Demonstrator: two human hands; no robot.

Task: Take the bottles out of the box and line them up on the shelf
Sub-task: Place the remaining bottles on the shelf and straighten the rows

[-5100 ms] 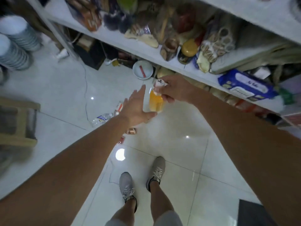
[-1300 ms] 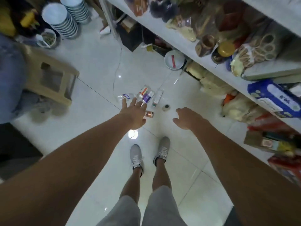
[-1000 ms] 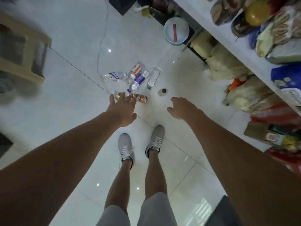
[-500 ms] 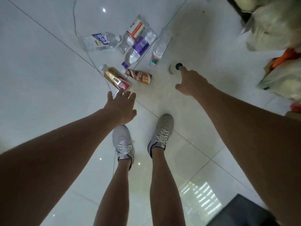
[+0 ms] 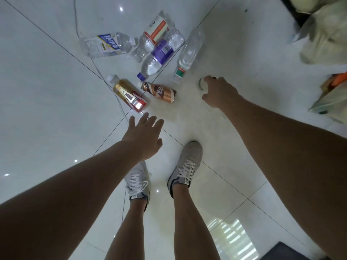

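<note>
Now that the right hand (image 5: 218, 92) is lowered, the small bottle (image 5: 202, 85) beneath it is clasped for shelving — left hand (image 5: 143, 136) spread, empty.

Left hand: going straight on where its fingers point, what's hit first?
Likely the amber bottle, its red-labelled base end lying just beyond the fingertips of the left hand. Hand height above the floor is unclear, so it might pass over.

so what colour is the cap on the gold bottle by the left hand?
White cap on the gold bottle; shows in the head view.
</note>
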